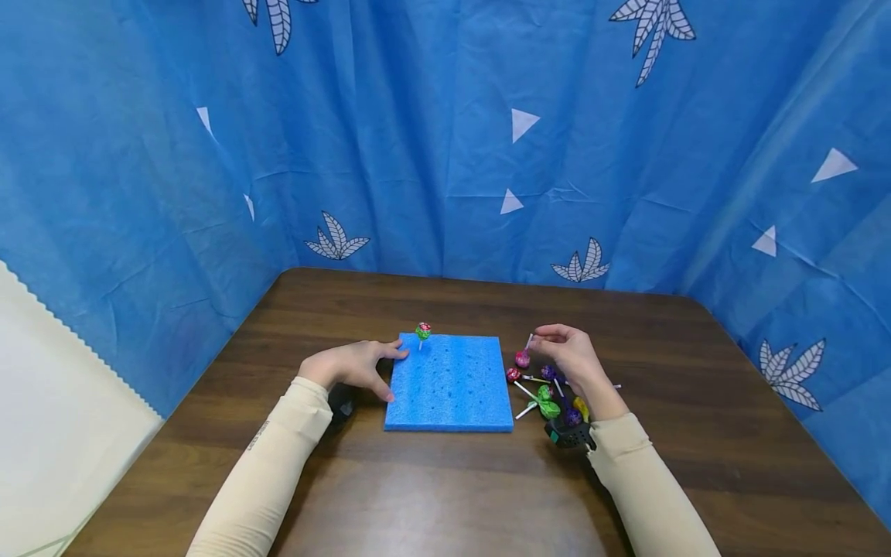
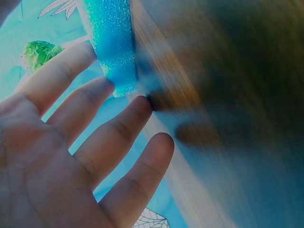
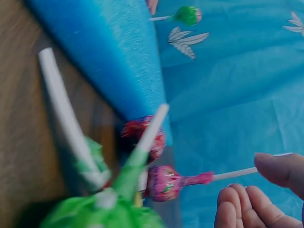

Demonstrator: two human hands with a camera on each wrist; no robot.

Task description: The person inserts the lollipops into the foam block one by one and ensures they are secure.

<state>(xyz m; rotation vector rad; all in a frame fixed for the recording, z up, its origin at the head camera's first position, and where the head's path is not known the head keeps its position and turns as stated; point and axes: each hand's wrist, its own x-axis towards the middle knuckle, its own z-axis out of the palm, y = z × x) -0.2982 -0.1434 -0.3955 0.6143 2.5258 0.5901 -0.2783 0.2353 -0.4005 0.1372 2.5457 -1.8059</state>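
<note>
A blue foam board [image 1: 448, 387] lies flat on the table with a green-and-red lollipop [image 1: 423, 331] standing upright by its stick near the far left corner. At the board's left edge is my left hand [image 1: 358, 365], its fingers spread and fairly straight [image 2: 114, 137], fingertips at the foam. My right hand [image 1: 567, 356] pinches the white stick of a pink lollipop [image 3: 164, 183] between thumb and fingers, the wrapped head hanging down. Below that hand lies a loose pile of lollipops, among them a red one [image 1: 513, 374], green ones [image 1: 548, 408] and a purple one [image 1: 572, 417].
The brown wooden table [image 1: 445, 495] carries all of this. A blue curtain [image 1: 445, 155] with leaf and triangle prints hangs behind and at both sides. The pile lies close along the board's right edge, and a yellow wrapper [image 1: 581, 408] shows beside the right wrist.
</note>
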